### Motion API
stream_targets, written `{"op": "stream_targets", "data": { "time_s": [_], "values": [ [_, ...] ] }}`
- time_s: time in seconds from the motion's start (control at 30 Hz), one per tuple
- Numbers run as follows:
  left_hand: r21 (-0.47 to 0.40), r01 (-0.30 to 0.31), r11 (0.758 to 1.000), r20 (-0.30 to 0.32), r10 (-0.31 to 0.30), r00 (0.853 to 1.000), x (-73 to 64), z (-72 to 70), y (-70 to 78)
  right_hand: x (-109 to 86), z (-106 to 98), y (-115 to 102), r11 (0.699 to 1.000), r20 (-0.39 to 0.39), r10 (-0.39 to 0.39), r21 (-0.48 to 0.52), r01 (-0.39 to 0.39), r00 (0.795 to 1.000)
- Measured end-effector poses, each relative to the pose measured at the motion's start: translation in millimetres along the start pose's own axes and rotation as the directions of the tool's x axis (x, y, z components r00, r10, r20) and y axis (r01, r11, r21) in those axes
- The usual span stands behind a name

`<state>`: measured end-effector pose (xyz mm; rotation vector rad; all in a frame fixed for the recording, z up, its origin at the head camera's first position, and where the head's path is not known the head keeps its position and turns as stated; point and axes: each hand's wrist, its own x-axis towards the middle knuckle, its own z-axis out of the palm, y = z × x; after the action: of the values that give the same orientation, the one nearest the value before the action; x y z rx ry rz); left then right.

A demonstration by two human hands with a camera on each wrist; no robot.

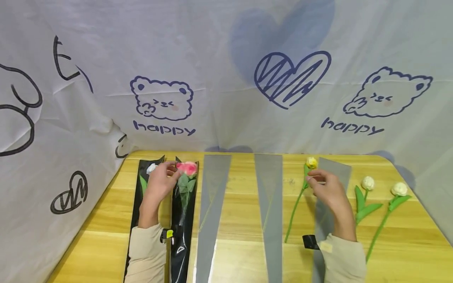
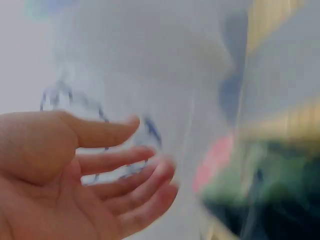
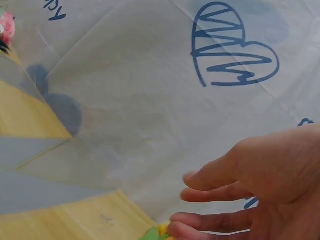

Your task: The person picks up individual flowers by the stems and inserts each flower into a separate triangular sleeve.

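Observation:
My left hand (image 1: pixel 160 184) is over the gap between two black wrapping sleeves, its fingers loosely extended with nothing between them. By its fingertips is a pink rose (image 1: pixel 189 169) with green leaves, lying in the right black sleeve (image 1: pixel 181 251). A white flower (image 1: pixel 151 168) in the left black sleeve (image 1: pixel 134 220) is partly hidden behind that hand. On the right, my right hand (image 1: pixel 329 188) hovers with relaxed fingers next to a yellow tulip (image 1: pixel 311 162); its fingertips overlap the green leaf in the head view. In the right wrist view, the thumb and fingers enclose nothing.
Two grey translucent sleeves (image 1: pixel 212 196) (image 1: pixel 270 204) lie mid-table, and another grey sleeve (image 1: pixel 336 169) lies under the right arm. Two white tulips (image 1: pixel 368 183) (image 1: pixel 400 189) with green stems are at the right. A printed white cloth (image 1: pixel 219 110) hangs behind the wooden table (image 1: pixel 240 236).

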<state>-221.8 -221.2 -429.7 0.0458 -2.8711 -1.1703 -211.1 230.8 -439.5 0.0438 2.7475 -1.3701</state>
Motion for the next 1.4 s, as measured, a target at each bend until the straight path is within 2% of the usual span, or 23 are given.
{"op": "stream_targets", "data": {
  "time_s": [0.03,0.1,0.2,0.3,0.37,0.43,0.5,0.57,0.63,0.67,0.73,0.8,0.87,0.97,1.07,1.27,1.4],
  "values": [
    [-0.001,-0.036,0.999,0.015,0.036,0.999,0.8,7.7,8.7,0.9,0.1,1.7,1.0,-0.016,0.006,-0.006,-0.006,1.0],
    [0.007,-0.078,0.997,0.09,0.077,0.993,2.6,27.6,25.1,2.9,2.0,6.4,1.0,-0.046,0.017,-0.016,-0.018,0.999],
    [0.096,-0.087,0.992,0.197,0.067,0.978,4.3,60.0,40.2,5.0,8.7,11.8,0.998,-0.063,0.05,-0.037,-0.052,0.997],
    [0.222,-0.083,0.971,0.245,0.027,0.969,0.8,82.7,43.0,5.9,15.4,14.5,0.994,-0.046,0.077,-0.069,-0.08,0.996],
    [0.275,-0.092,0.957,0.265,0.017,0.964,-2.6,91.0,42.9,6.2,17.7,15.3,0.992,-0.043,0.078,-0.099,-0.082,0.996],
    [0.311,-0.105,0.945,0.303,0.006,0.953,-6.9,95.1,43.3,6.7,19.3,16.2,0.988,-0.044,0.085,-0.125,-0.09,0.995],
    [0.322,-0.121,0.939,0.369,-0.006,0.93,-11.2,95.3,45.7,7.1,20.7,17.3,0.984,-0.044,0.099,-0.146,-0.104,0.994],
    [0.317,-0.157,0.935,0.426,0.007,0.905,-14.5,93.5,49.6,7.9,21.5,18.1,0.98,-0.042,0.125,-0.152,-0.13,0.991],
    [0.286,-0.18,0.941,0.443,0.037,0.896,-15.7,91.9,53.6,9.0,22.4,18.3,0.975,-0.042,0.15,-0.16,-0.155,0.988],
    [0.277,-0.184,0.943,0.427,0.05,0.903,-15.9,91.6,55.4,9.8,23.1,18.5,0.972,-0.044,0.156,-0.168,-0.162,0.987],
    [0.284,-0.177,0.942,0.35,0.07,0.934,-15.6,94.6,56.3,11.6,25.5,19.9,0.967,-0.056,0.16,-0.19,-0.168,0.986],
    [0.317,-0.13,0.94,0.249,0.05,0.967,-14.9,100.0,55.7,12.7,29.2,22.1,0.961,-0.075,0.154,-0.219,-0.167,0.985],
    [0.374,-0.072,0.925,0.174,0.006,0.985,-14.6,106.9,54.0,13.6,33.6,25.0,0.956,-0.099,0.148,-0.241,-0.168,0.984],
    [0.441,-0.012,0.897,0.153,-0.062,0.986,-14.6,115.7,51.4,14.9,38.6,27.3,0.951,-0.128,0.153,-0.252,-0.181,0.98],
    [0.476,0.002,0.879,0.165,-0.091,0.982,-14.6,120.2,49.6,16.3,40.8,26.5,0.947,-0.139,0.165,-0.254,-0.197,0.976],
    [0.481,0.018,0.877,0.151,-0.103,0.983,-12.5,117.1,49.1,16.6,41.3,22.6,0.94,-0.143,0.17,-0.275,-0.204,0.975],
    [0.479,0.007,0.878,0.131,-0.08,0.988,-11.1,113.2,48.0,16.0,39.7,22.1,0.939,-0.137,0.175,-0.276,-0.207,0.975]
  ]
}}
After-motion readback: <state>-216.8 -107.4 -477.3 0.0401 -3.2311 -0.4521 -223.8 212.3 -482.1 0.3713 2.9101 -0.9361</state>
